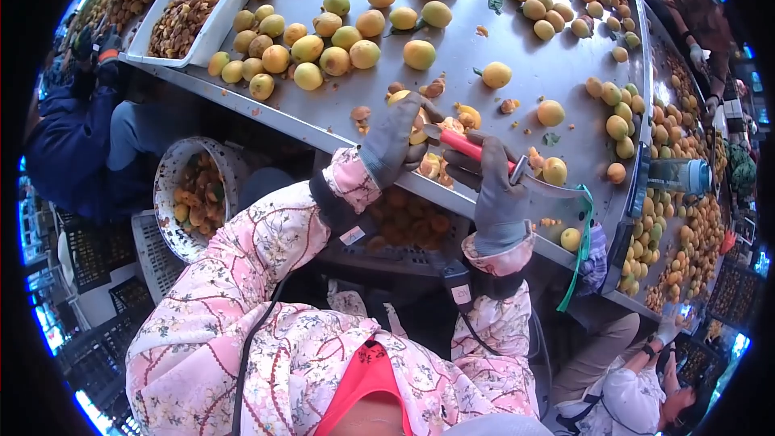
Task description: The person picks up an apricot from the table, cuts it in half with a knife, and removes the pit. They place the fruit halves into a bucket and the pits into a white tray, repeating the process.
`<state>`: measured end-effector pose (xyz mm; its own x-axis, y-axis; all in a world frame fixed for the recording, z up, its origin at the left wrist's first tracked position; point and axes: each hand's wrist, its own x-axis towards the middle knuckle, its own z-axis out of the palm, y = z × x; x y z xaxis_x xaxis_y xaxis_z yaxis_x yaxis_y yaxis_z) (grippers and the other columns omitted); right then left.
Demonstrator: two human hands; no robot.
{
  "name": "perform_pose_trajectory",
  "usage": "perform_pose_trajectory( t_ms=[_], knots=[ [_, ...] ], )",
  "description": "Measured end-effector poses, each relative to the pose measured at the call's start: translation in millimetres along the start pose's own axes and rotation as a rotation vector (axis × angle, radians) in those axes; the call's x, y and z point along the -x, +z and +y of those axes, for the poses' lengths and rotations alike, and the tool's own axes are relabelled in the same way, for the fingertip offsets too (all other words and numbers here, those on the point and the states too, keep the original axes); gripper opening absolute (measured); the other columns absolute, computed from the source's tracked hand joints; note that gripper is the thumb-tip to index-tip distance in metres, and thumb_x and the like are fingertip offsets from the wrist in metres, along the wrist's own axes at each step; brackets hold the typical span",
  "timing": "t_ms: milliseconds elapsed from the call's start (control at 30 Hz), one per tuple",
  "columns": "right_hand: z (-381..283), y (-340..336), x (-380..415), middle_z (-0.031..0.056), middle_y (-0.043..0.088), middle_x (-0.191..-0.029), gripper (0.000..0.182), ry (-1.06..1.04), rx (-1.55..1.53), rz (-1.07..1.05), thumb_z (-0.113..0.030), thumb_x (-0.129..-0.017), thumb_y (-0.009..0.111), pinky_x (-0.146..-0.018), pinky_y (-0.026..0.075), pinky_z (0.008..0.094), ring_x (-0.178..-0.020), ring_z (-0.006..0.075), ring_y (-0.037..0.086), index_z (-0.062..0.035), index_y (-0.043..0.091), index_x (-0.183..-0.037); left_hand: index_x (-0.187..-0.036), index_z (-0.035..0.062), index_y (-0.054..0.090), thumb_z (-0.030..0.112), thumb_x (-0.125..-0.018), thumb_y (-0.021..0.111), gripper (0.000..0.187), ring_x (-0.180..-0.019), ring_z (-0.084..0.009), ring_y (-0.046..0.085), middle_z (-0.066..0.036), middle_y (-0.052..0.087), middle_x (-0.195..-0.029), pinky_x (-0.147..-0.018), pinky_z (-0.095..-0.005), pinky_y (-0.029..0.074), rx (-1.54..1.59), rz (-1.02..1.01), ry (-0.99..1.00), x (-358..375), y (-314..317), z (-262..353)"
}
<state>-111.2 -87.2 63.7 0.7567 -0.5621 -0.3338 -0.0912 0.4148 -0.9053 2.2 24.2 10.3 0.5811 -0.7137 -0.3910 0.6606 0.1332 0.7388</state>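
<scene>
My left hand [393,144], in a grey glove, is closed around a yellow apricot [418,126] above the table's near edge. My right hand [494,186], also gloved, grips a red-handled tool [462,144] with metal at both ends. The tool's tip meets the fruit, partly hidden by my left fingers. Just beyond my hands lie opened apricot pieces [467,116] and brown scraps [360,115]. A whole apricot [555,170] rests just right of my right hand.
Many whole apricots [335,60] lie on the metal table [379,101]. A white tub [133,50] of brown pits stands at the back left. A white bucket [167,226] with fruit pieces is below left. Right are a bottle [678,175], a green strap [583,246] and other people [638,396].
</scene>
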Motion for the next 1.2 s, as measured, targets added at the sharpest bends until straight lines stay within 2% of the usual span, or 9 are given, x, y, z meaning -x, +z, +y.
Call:
perform_pose_trajectory(
  t_ms=[33, 100, 133, 200, 500, 633, 833, 1000, 1200],
  knots=[
    [6, -1, -2, 0.0143, 0.062, -0.099, 0.036, -0.034, 0.009, -0.014, -0.027, -0.094, 0.050, -0.072, 0.055, 0.0294, -0.083, 0.0222, 0.066, 0.0044, 0.056, -0.108, -0.104, 0.0079, 0.053, 0.040, -0.098, 0.029, 0.040, -0.038, -0.0041, 0.028, 0.000, 0.053, -0.064, -0.037, -0.0178, 0.023, -0.002, -0.001, 0.001, -1, -3, -5],
    [12, 4, -2, 0.0150, 0.062, -0.099, 0.036, -0.031, -0.048, 0.010, -0.028, -0.094, 0.049, -0.072, 0.055, 0.0299, -0.083, 0.0227, 0.066, 0.0047, 0.055, -0.109, -0.100, 0.0078, 0.054, 0.040, -0.098, 0.031, 0.039, -0.042, -0.0046, 0.036, -0.001, 0.054, -0.069, -0.038, -0.0172, 0.029, -0.570, 0.012, 0.528, -4, -5, -11],
    [15, 7, -2, 0.0156, 0.062, -0.099, 0.037, -0.023, -0.106, 0.035, -0.028, -0.094, 0.049, -0.073, 0.055, 0.0303, -0.084, 0.0232, 0.066, 0.0050, 0.055, -0.109, -0.100, 0.0078, 0.054, 0.040, -0.098, 0.031, 0.039, -0.042, -0.0046, 0.036, -0.001, 0.054, -0.069, -0.038, -0.0172, 0.029, -0.569, 0.010, 0.529, -5, -8, -9],
    [18, 12, 1, 0.0180, 0.062, -0.099, 0.041, -0.034, -0.119, 0.054, -0.032, -0.094, 0.048, -0.075, 0.055, 0.0314, -0.084, 0.0235, 0.066, 0.0057, 0.054, -0.110, -0.101, 0.0076, 0.053, 0.039, -0.097, 0.033, 0.037, -0.054, -0.0061, 0.050, -0.004, 0.057, -0.081, -0.046, -0.0176, 0.041, 0.061, -0.169, 0.029, -6, -14, 0],
    [38, 37, 3, 0.0226, 0.058, -0.108, 0.045, -0.084, -0.228, 0.090, -0.032, -0.094, 0.043, -0.084, 0.052, 0.0342, -0.090, 0.0255, 0.063, 0.0069, 0.048, -0.115, -0.105, 0.0082, 0.049, 0.042, -0.097, 0.034, 0.037, -0.072, -0.0105, 0.059, -0.007, 0.058, -0.091, -0.062, -0.0215, 0.051, 0.199, 0.037, 0.227, -17, -6, -12],
    [32, 37, 3, 0.0220, 0.060, -0.105, 0.047, -0.155, -0.147, 0.104, -0.035, -0.095, 0.041, -0.085, 0.051, 0.0329, -0.090, 0.0254, 0.063, 0.0068, 0.047, -0.115, -0.112, 0.0082, 0.049, 0.045, -0.096, 0.035, 0.043, -0.069, -0.0097, 0.057, -0.006, 0.058, -0.092, -0.060, -0.0218, 0.049, 0.007, 0.128, 0.406, -16, 6, -10],
    [24, 14, -8, 0.0186, 0.061, -0.098, 0.043, -0.109, -0.264, 0.054, -0.034, -0.093, 0.047, -0.075, 0.055, 0.0319, -0.084, 0.0232, 0.065, 0.0041, 0.052, -0.112, -0.106, 0.0068, 0.056, 0.048, -0.093, 0.039, 0.047, -0.044, -0.0038, 0.038, 0.000, 0.054, -0.074, -0.039, -0.0176, 0.029, 0.112, -0.221, -0.218, -14, -9, 44],
    [23, 14, -11, 0.0166, 0.062, -0.095, 0.032, -0.036, -0.092, -0.026, -0.027, -0.090, 0.054, -0.067, 0.056, 0.0301, -0.080, 0.0209, 0.066, 0.0035, 0.054, -0.100, -0.082, 0.0063, 0.053, 0.043, -0.095, 0.038, 0.042, -0.034, -0.0044, 0.029, -0.001, 0.052, -0.068, -0.031, -0.0175, 0.019, 0.046, -0.119, -0.151, -18, -10, 29],
    [31, 19, -6, 0.0200, 0.063, -0.089, 0.028, -0.059, -0.161, 0.050, -0.023, -0.092, 0.047, -0.071, 0.055, 0.0350, -0.077, 0.0269, 0.066, 0.0046, 0.050, -0.100, -0.078, 0.0069, 0.048, 0.032, -0.096, 0.035, 0.034, -0.056, -0.0072, 0.044, -0.002, 0.049, -0.069, -0.051, -0.0202, 0.038, -0.208, 0.019, 0.238, -24, -13, 7]
  ],
)
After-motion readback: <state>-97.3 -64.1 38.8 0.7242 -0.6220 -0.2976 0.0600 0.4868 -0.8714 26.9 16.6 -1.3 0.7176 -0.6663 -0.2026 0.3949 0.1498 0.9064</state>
